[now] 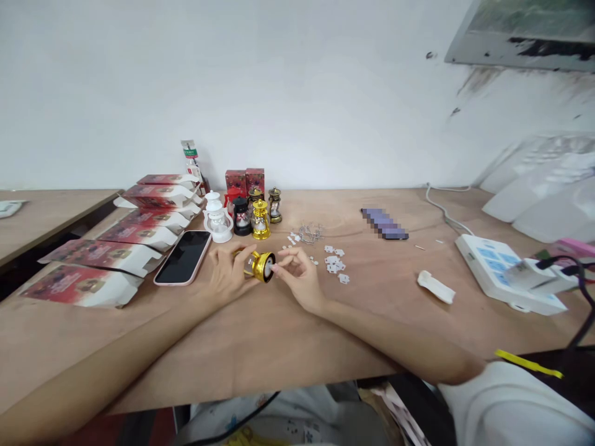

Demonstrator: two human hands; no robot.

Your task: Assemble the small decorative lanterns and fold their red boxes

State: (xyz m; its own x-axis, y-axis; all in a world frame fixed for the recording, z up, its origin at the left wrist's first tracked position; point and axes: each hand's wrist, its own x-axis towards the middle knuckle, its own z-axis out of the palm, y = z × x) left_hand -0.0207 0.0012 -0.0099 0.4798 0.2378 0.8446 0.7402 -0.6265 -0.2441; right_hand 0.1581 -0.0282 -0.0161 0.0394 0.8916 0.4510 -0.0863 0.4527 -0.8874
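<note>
My left hand (pixel 229 272) is wrapped round a small gold lantern (pixel 261 267), tipped on its side with its base facing right. My right hand (pixel 301 280) is at that base, thumb and forefinger pinched together against a pale round spot on the underside. Whatever is between those fingertips is too small to make out. Just behind stand several upright mini lanterns: a white one (pixel 217 218), a black one (pixel 241 217), a gold one (pixel 261 220) and a bronze one (pixel 274 207). Small white plastic pieces (pixel 333 265) lie right of my right hand, near a heap of little metal parts (pixel 310 233).
Flattened red boxes (pixel 139 234) line the left, beside a phone (pixel 183 257). Two upright red boxes (pixel 245 179) and a bottle (pixel 191 162) stand at the back. Rightward lie a blurred purple item (pixel 385 223), a white scrap (pixel 436 287) and a power strip (pixel 499 266) with cables.
</note>
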